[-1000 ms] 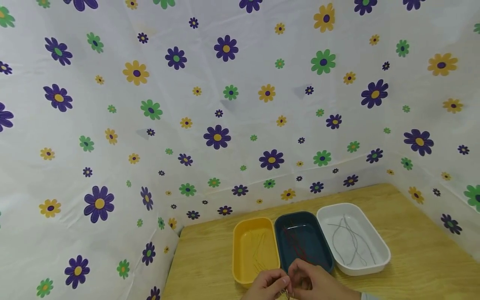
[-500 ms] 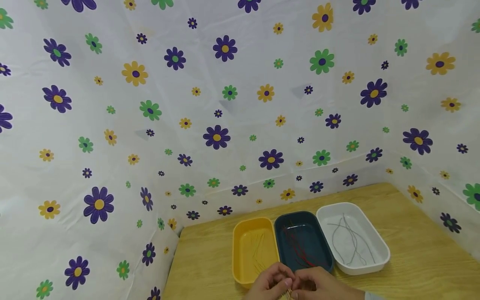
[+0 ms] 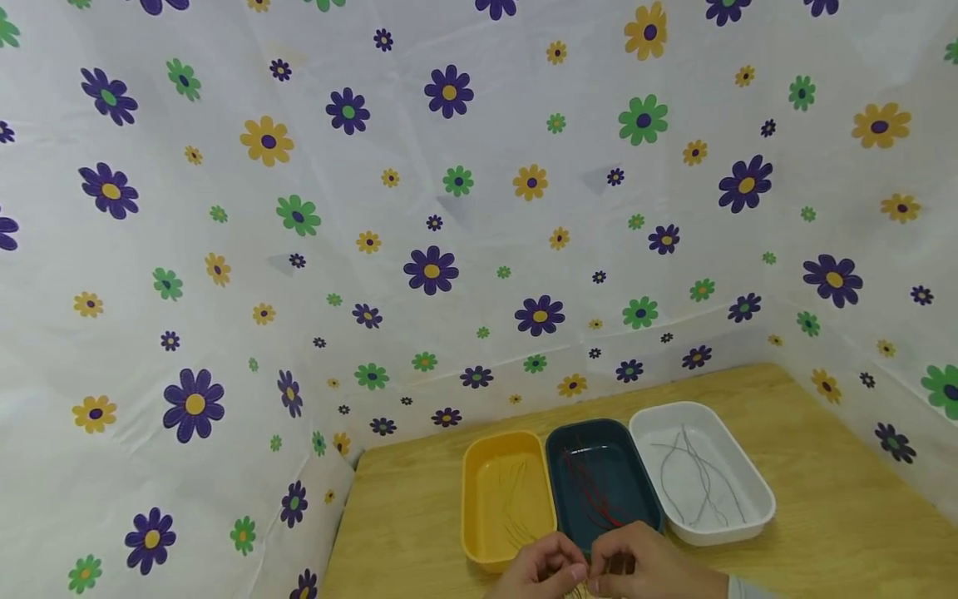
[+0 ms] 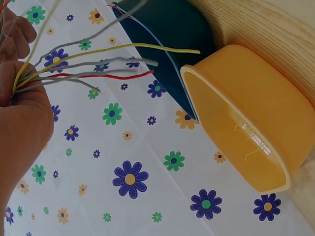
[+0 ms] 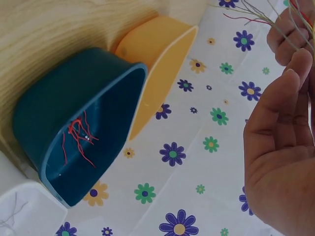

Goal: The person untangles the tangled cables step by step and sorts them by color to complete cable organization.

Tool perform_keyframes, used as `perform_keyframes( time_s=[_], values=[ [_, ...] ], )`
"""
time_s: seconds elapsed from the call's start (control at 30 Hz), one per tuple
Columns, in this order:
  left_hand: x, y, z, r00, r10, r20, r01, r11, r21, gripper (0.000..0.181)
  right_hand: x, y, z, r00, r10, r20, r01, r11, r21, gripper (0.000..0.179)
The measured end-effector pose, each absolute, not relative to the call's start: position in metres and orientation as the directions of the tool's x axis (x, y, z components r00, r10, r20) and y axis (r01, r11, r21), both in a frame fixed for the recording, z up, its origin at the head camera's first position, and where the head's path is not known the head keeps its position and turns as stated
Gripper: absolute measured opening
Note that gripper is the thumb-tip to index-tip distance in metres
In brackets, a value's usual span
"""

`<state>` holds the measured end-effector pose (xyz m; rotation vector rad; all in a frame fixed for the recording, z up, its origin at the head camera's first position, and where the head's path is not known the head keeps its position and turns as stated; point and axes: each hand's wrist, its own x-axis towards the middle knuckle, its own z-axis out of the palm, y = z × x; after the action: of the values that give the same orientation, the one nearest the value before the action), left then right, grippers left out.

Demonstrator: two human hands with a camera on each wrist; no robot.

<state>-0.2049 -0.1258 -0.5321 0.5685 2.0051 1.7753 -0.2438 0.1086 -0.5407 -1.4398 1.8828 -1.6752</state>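
Note:
My left hand [image 3: 540,569] grips a loose bundle of thin wires [image 4: 113,76] in grey, yellow and red, their ends fanning out past the thumb in the left wrist view. Close beside it is my right hand [image 3: 636,566], thumb and forefinger brought together at a grey wire [image 5: 284,34] of the bundle; the exact pinch point is partly hidden. Both hands are in front of the yellow tray [image 3: 471,507] and the dark blue tray [image 3: 649,491]. Thin yellow wires [image 3: 511,495] lie in the former, red wires [image 5: 76,130] in the latter.
To the right of the blue tray stands a white tray [image 3: 765,504] with several grey wires [image 3: 703,474] in it. All three trays sit side by side on a wooden table [image 3: 404,516]. A flower-printed white cloth [image 3: 479,208] hangs behind and at both sides.
My right hand has shifted slightly to the right, and its fingertips have drawn a little apart from the left hand. The left hand keeps its grip on the wires. The trays stay put.

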Motion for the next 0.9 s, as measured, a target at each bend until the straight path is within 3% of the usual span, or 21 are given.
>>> perform_keyframes(
  time_s=[0.37, 0.9],
  values=[
    [-0.207, -0.135, -0.535, -0.874, 0.483, -0.048, 0.029, 0.152, 0.988, 0.044, -0.245, 0.11, -0.539, -0.489, -0.734, 0.472, -0.519, -0.19, -0.834, 0.013],
    [-0.206, -0.148, -0.532, -0.883, 0.469, 0.007, 0.095, 0.166, 0.982, 0.037, -0.244, 0.133, -0.527, -0.608, -0.632, 0.481, -0.59, -0.046, -0.806, 0.015]
  ],
)
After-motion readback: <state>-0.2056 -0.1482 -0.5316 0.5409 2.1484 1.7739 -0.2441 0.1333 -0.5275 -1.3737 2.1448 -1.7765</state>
